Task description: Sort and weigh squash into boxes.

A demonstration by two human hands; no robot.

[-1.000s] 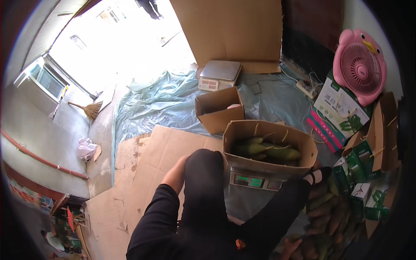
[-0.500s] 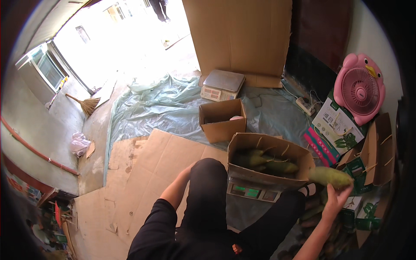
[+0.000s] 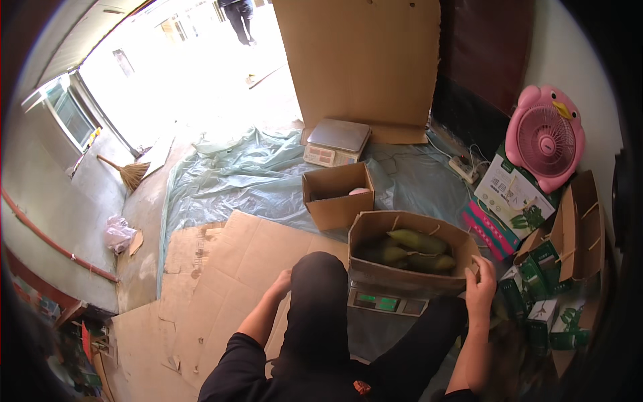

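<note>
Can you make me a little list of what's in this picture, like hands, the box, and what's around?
Left hand: rests beside the raised knee, over flat cardboard sheets, holding nothing.
Right hand: fingers on the right rim of the open cardboard box.
In the box: green mangoes.
Under the box: a scale with a green display.
Behind: a smaller open box, another scale.
Right side: pink fan, green cartons.
Far left: a broom.

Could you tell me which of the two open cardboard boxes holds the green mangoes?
The nearer box, on the scale beside the right hand; the farther box holds none.
</note>
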